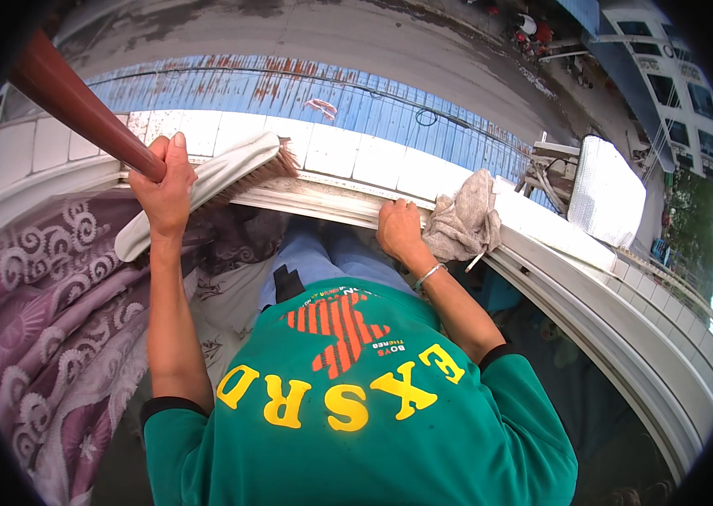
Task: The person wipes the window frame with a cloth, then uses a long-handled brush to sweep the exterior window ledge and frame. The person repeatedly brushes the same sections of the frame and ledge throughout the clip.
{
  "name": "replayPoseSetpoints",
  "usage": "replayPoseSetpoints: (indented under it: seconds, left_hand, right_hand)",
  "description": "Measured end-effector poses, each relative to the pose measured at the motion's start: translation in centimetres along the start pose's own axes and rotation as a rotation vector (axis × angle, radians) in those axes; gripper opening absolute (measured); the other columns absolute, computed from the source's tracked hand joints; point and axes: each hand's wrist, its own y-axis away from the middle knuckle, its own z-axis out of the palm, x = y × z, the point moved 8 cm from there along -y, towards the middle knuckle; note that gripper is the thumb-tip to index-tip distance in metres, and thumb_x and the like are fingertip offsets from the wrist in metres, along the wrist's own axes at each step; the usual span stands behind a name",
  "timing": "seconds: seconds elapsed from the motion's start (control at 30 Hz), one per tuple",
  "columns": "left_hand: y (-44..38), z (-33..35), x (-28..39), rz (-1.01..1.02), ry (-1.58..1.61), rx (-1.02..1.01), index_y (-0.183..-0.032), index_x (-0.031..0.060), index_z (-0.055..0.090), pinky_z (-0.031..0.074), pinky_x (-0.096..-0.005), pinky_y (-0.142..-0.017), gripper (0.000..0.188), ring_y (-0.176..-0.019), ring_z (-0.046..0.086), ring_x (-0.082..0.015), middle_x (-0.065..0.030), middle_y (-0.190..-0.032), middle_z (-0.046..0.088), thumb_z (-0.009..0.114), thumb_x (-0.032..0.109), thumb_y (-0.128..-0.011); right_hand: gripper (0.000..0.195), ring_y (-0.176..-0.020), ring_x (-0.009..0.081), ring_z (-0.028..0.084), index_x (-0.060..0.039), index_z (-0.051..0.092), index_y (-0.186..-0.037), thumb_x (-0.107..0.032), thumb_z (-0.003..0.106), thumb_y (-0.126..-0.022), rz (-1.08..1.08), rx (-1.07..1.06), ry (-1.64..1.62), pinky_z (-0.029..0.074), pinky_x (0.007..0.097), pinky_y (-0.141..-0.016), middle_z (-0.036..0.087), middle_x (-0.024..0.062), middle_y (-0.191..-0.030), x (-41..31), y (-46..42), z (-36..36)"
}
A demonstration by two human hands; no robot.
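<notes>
My left hand (165, 193) grips the dark red handle (87, 111) of a broom. Its white plastic head (236, 161) lies slantwise beside that hand, over the window sill, with brown bristles (282, 163) facing down and right. My right hand (401, 228) has its fingers curled over the white window frame (312, 197), and its wrist wears a bracelet. Just right of those knuckles, a crumpled grey rag (465, 218) is draped on the frame. A thin white stick-like piece (475, 262) pokes out under the rag.
White tiles (331, 152) line the outer ledge. Below lie a rusty blue corrugated roof (223, 82) and a street (306, 28). A silvery wrapped box (606, 190) stands outside at right. Purple patterned curtains (46, 316) hang at left. Window tracks (609, 329) curve along the right.
</notes>
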Motion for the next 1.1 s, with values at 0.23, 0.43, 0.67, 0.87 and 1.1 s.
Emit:
replayPoseSetpoints:
  seconds: [0.23, 0.43, 0.67, 0.87, 1.1]
  left_hand:
    - [0.2, -0.4, 1.2, -0.009, 0.043, -0.021, -0.062, 0.0102, 0.033, 0.029, -0.0245, -0.045, 0.045, -0.049, 0.032, -0.0047, 0.0049, -0.056, 0.034, 0.06, 0.012, -0.099]
    - [1.5, 6.7, 5.0, 0.09, -0.062, -0.316, -0.066, 0.0048, 0.049, 0.03, -0.0262, -0.049, 0.032, -0.057, 0.033, -0.0037, 0.0055, -0.059, 0.042, 0.065, 0.01, -0.092]
    - [5.2, 14.4, 8.1, 0.328, -0.029, -0.639, -0.069, 0.0038, 0.052, 0.044, -0.0395, -0.056, 0.021, -0.057, 0.055, -0.0323, -0.0128, -0.06, 0.055, 0.071, 0.012, -0.07]
    - [7.1, 8.8, 2.7, 0.183, -0.07, -0.003, -0.061, 0.0056, 0.045, 0.042, -0.0414, -0.05, 0.038, -0.054, 0.054, -0.0394, -0.0157, -0.055, 0.049, 0.071, 0.02, -0.084]
    - [0.2, -3.9, -8.6, 0.238, -0.268, 0.158, -0.063, 0.0022, 0.047, 0.044, -0.0439, -0.055, 0.035, -0.066, 0.058, -0.0416, -0.0191, -0.064, 0.054, 0.068, 0.017, -0.087]
  right_hand:
    - [0.037, -0.113, 0.0304, 0.063, 0.0005, 0.058, -0.127, -0.002, 0.057, -0.09, -0.249, 0.16, -1.025, 0.051, 0.0444, -0.094, 0.064, 0.0209, -0.121, -10.9, -3.0, -8.2]
    - [0.073, -0.125, 0.0255, 0.055, -0.0081, 0.042, -0.144, -0.027, 0.077, -0.084, -0.605, 0.418, -1.211, 0.045, 0.0407, -0.103, 0.056, 0.014, -0.138, -8.2, 1.4, -29.7]
    - [0.045, -0.058, 0.0186, 0.061, -0.0001, 0.058, -0.108, -0.033, 0.078, -0.084, -1.17, 0.062, -1.387, 0.057, 0.0411, -0.076, 0.057, 0.0015, -0.061, -11.1, 6.5, -36.6]
    - [0.031, -0.044, 0.0075, 0.042, -0.0001, 0.054, -0.115, -0.022, 0.064, -0.096, -1.347, 0.144, -1.371, 0.049, 0.0299, -0.053, 0.043, -0.0025, -0.055, -19.7, 7.1, -37.7]
    - [0.025, -0.068, 0.0061, 0.055, 0.0007, 0.064, -0.112, -0.015, 0.07, -0.094, -1.057, 0.06, -1.499, 0.045, 0.0229, -0.061, 0.058, -0.0001, -0.074, -31.1, -0.9, -31.6]
